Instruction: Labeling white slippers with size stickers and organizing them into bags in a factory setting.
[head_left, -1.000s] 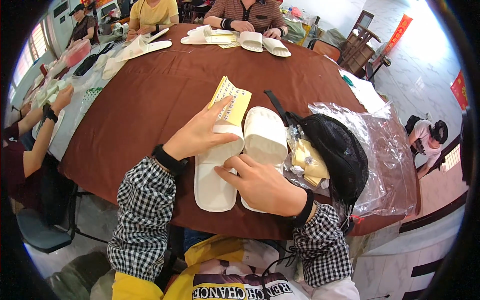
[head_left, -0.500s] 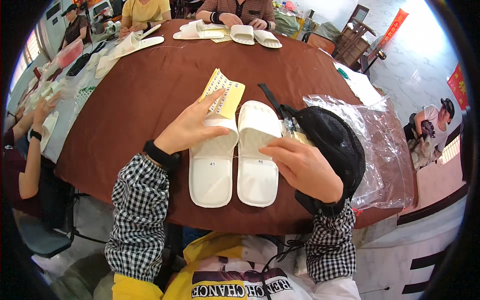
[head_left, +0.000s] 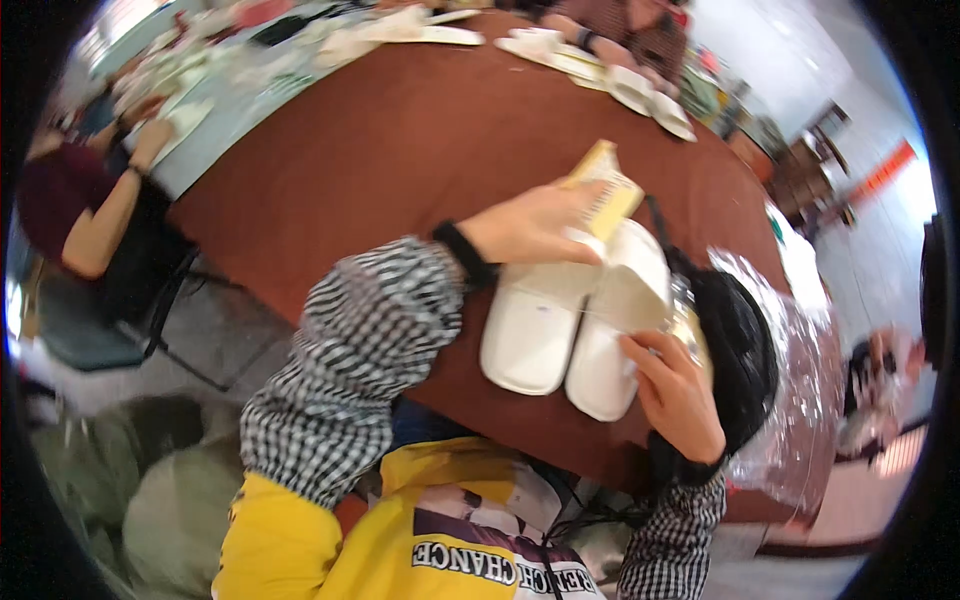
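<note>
My left hand is closed on a folded yellow sheet of stickers, above the toe end of the left white slipper. Its thumb lies by that slipper's strap. The right white slipper rests alongside, toe pointing away from me. Over its insole, at the right edge, my right hand has thumb and forefinger pinched together. Whatever sits between those fingertips is too small and blurred to make out. A small printed mark shows faintly on the left insole.
A black mesh bag lies right of the slippers, beside clear plastic wrapping. More white slippers lie at the brown table's far edge, near a co-worker's hands. Another person's arm is at the left, by a chair.
The whole view has swung left and blurred, so the slippers appear farther right and tilted. My right fingertips have come down to the right slipper's insole. My left hand keeps the sticker sheet.
</note>
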